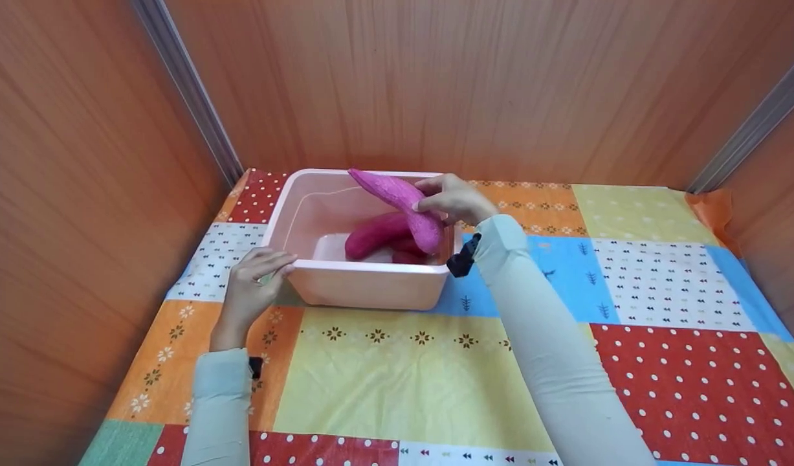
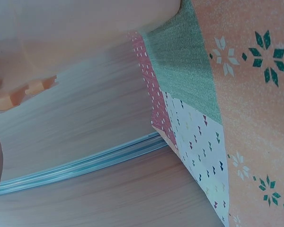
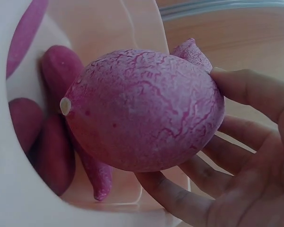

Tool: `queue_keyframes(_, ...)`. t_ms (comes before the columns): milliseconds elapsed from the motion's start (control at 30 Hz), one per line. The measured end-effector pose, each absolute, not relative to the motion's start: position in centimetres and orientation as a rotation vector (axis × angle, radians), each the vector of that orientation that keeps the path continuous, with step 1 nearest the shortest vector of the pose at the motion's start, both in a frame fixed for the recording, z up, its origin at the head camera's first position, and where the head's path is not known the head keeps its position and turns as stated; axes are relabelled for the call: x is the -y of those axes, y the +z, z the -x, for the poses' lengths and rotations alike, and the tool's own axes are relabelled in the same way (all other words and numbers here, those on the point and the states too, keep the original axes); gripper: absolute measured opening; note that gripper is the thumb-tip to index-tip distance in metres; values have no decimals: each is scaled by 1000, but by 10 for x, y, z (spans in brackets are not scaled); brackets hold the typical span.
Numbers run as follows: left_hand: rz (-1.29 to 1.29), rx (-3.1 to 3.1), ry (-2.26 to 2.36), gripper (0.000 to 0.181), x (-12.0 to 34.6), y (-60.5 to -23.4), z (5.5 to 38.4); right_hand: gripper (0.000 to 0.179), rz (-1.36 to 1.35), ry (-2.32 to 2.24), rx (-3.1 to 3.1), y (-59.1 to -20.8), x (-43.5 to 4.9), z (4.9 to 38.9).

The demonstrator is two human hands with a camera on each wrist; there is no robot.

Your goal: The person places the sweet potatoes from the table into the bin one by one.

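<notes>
My right hand [image 1: 460, 199] holds a pink sweet potato [image 1: 425, 228] over the right part of a pale pink plastic tub [image 1: 371, 266], its thin end pointing up and left. Seen from the right wrist, the held sweet potato's [image 3: 146, 111] rounded end fills the middle, with thumb and fingers of the right hand [image 3: 251, 170] around its side. Several darker sweet potatoes [image 1: 376, 234] lie in the tub below it. At the front left corner, my left hand [image 1: 253, 285] grips the tub's rim. The left wrist view shows mostly the tub's outer side [image 2: 85, 33].
A patchwork-patterned cloth [image 1: 403, 382] covers the table under the tub. Wood-grain panels rise at the back [image 1: 474, 90], left [image 1: 79, 194] and right, with metal strips [image 1: 189, 84] at the corners.
</notes>
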State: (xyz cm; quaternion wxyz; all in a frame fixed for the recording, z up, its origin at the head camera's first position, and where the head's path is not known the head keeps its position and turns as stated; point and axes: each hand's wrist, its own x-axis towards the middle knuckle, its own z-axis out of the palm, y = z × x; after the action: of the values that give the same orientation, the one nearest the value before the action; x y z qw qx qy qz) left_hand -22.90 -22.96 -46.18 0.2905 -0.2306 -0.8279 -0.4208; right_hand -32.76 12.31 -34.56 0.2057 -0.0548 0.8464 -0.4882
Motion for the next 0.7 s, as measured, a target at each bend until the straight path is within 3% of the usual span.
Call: queue_keyframes(700,618,2218,-1106,23,229,-460,229,52,196,-1305,-2320,-354,-114,328)
